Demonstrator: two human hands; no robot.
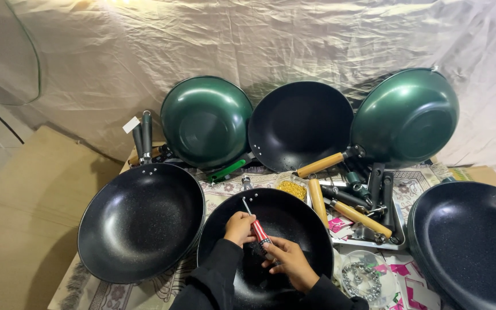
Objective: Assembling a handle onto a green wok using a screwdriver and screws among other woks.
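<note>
Where hands (pixel 262 250) meet, apparently screwdriver-in-pan (pixel 271 221).

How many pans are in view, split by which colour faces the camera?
Black inside showing: 4, the left pan, the centre pan under both hands, the back pan and the right pan.
Green underside showing: 2, one back left, one back right.
Total: 6 pans.

Both hands gripping a red-and-white-handled screwdriver (pixel 258 229) inside a round black speckled wok (pixel 271 247).

Left hand (pixel 239 228) wrapped around the shaft; right hand (pixel 290 263) fingers pinching below the handle, near a small tub of yellow screws (pixel 291 188).
</note>
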